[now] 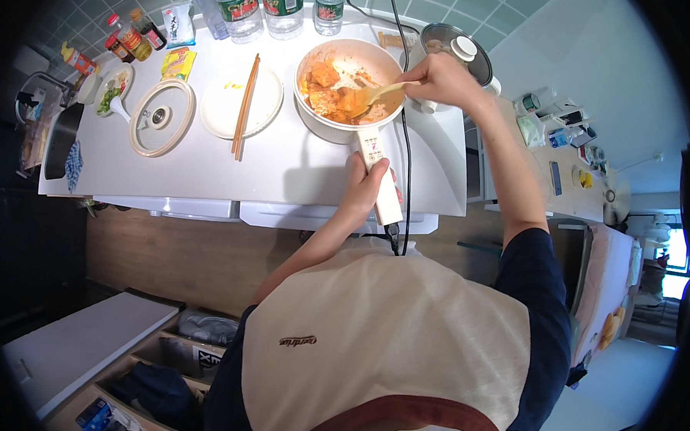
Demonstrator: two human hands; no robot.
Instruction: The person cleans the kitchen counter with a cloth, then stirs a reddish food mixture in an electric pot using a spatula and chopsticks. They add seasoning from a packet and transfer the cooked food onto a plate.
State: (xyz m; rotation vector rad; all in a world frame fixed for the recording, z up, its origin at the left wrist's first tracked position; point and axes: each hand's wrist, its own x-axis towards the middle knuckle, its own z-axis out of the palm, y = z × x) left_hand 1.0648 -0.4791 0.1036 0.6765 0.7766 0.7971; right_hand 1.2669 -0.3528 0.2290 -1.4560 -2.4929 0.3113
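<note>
My left hand (368,183) is wrapped around the long cream handle (387,196) of an electric cooking pot (331,130), whose handle carries buttons. In the pot lie chunks of food (323,95) coated in orange-red sauce, with sauce smeared over the inner wall. My right hand (446,81) grips a pale yellow spatula (369,99) from the pot's right side; its blade is down among the food. Left of the pot, a pair of wooden chopsticks (247,107) rests across a white plate (216,108) with small yellow bits on it.
A black cord (407,155) runs beside the pot and handle. A glass lid (171,128), a plate of chopped greens (110,98), a yellow packet (178,64) and seasoning bottles (132,43) stand left. Large water bottles (241,18) line the back. A lidded cooker (453,49) is right.
</note>
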